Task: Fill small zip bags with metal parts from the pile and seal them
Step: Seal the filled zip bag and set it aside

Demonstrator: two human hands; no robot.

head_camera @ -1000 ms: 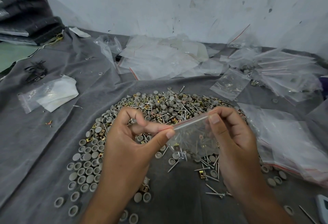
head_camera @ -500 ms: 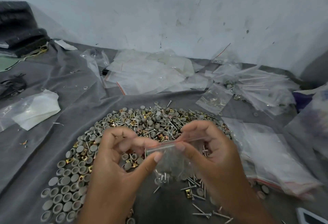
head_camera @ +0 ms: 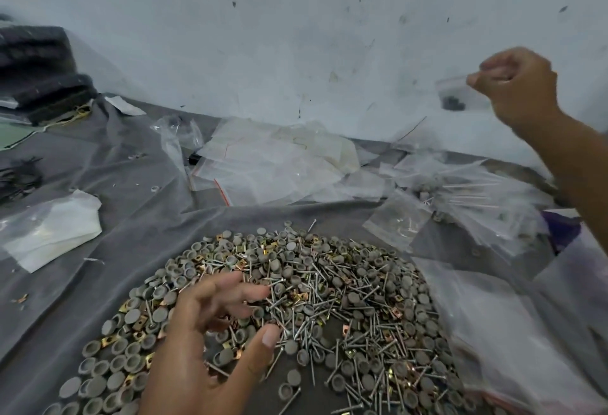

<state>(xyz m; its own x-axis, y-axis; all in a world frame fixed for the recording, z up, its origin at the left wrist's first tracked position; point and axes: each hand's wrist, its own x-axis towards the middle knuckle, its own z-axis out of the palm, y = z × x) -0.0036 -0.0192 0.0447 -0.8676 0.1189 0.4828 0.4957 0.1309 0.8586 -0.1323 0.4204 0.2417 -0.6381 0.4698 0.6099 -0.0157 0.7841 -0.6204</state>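
A wide pile of metal parts (head_camera: pixel 329 286) lies on the grey cloth: grey caps, nails and small brass clips. My left hand (head_camera: pixel 210 332) hovers over the pile's near left side with its fingers spread and relaxed, holding nothing. My right hand (head_camera: pixel 516 88) is raised high at the right, in front of the wall. Its curled fingers pinch the top of a small clear zip bag (head_camera: pixel 455 93) with dark parts at its bottom. The bag hangs to the left of the fist and looks blurred.
Empty clear zip bags (head_camera: pixel 269 164) lie heaped behind the pile. More bags (head_camera: pixel 473 197), some with parts inside, spread at the right and near right (head_camera: pixel 513 322). A plastic-wrapped white sheet (head_camera: pixel 52 230) lies left. Dark folded material (head_camera: pixel 36 72) is stacked at the far left by the wall.
Both hands held the small bag over the pile before. Now my right hand has carried it up and to the right, and my left hand has let go and dropped toward the pile.
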